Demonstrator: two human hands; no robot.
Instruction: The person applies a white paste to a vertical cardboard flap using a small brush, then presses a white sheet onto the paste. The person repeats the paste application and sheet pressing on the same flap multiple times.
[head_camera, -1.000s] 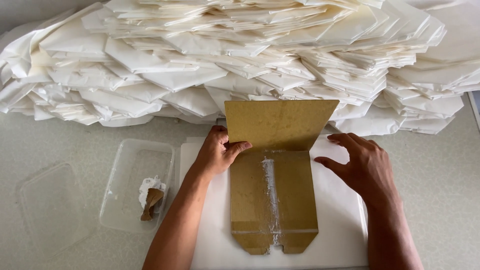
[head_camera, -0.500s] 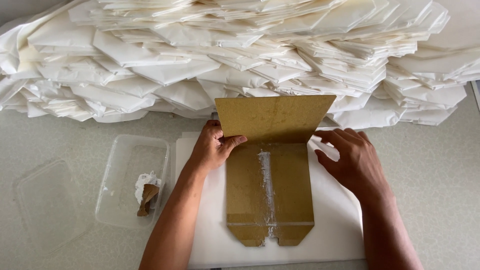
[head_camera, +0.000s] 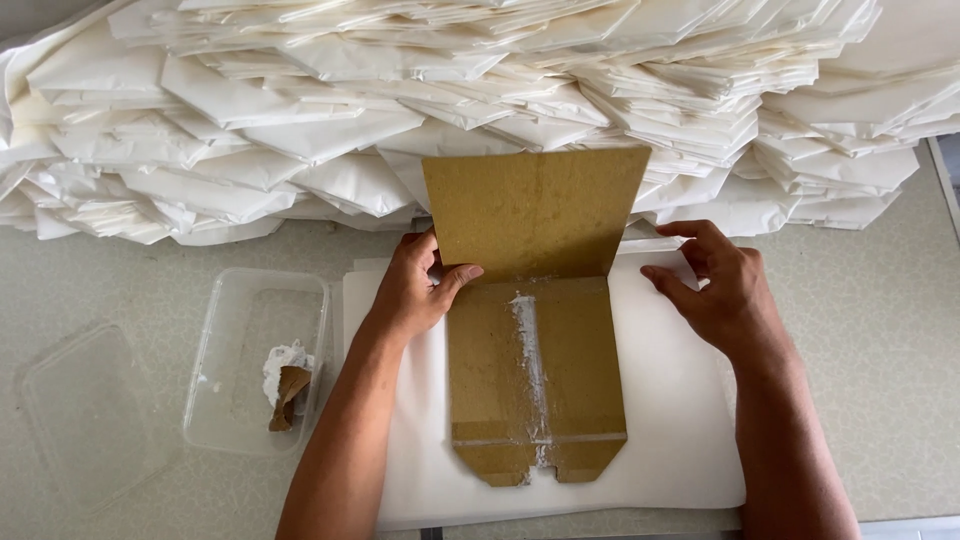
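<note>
Head view shows your two bare forearms reaching up from the bottom edge over a grey speckled table (head_camera: 120, 260). At the back, a big heap of folded white paper bags (head_camera: 480, 90) runs the whole width, stacked in loose overlapping layers.

In front of it a white sheet (head_camera: 680, 440) lies flat on the table, and on that sheet rests a brown cardboard template (head_camera: 535, 330). Its lower panel lies flat, with a white smear of paste (head_camera: 528, 350) down the middle and a tapered, notched bottom end. Its wide upper flap stands tilted up towards the heap.

Your left hand (head_camera: 415, 290) sits at the template's left edge, right at the fold, thumb stretched across onto the cardboard and the other fingers curled behind the flap, pinching it. Your right hand (head_camera: 720, 285) rests on the white sheet just right of the template, fingers bent and spread, tips at the sheet's top edge, not closed on anything.

Left of the sheet stands a clear plastic tub (head_camera: 255, 360) holding a scrap of cardboard (head_camera: 288, 395) and some white paste. Its clear lid (head_camera: 85, 410) lies further left.
</note>
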